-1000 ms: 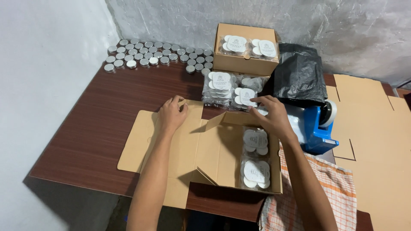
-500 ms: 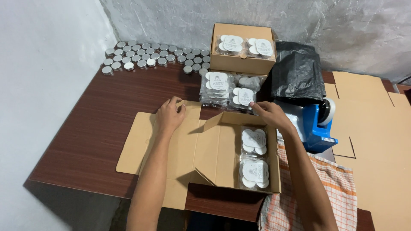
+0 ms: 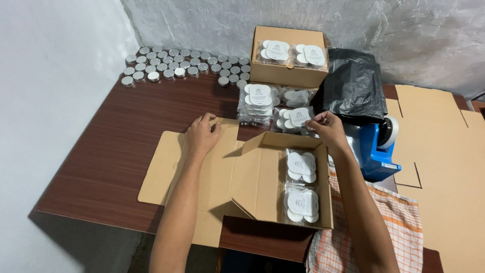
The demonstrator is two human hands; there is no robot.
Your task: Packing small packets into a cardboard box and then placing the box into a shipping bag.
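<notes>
so there's an open cardboard box [image 3: 262, 177] sitting on a dark wood table [image 3: 111, 146], flaps folded out flat to the left and front. the left hand [image 3: 201, 135] is resting on the far left flap [image 3: 172, 162], fingers curled down around the flap's back edge near the corner, so it's gripping or pressing the cardboard there, thumb side toward the box. the right hand [image 3: 327, 129] is just past the box's back right corner, fingers pinched on a clear pack of white discs [image 3: 295, 118] that lies on the table right behind the box. can't tell if the pack is lifted or just being touched, but the fingertips are clearly closed on its near edge.

inside the box on the right side there are already two packs [image 3: 301, 187] lying flat, one behind the other, filling that column. the left part of the box looks bare cardboard.

behind the held pack there's a small pile of more packs [image 3: 258, 98], and behind that a second box [image 3: 289, 55] with two packs showing on top. rows of small silver tins [image 3: 172, 65] run along the back left of the table by the wall. right of the hand is a black plastic bag [image 3: 353, 83], a blue tape dispenser [image 3: 379, 149] just beside the forearm, flat cardboard sheets [image 3: 444, 151] further right, and a checked cloth [image 3: 389, 222] at the near right edge.
</notes>
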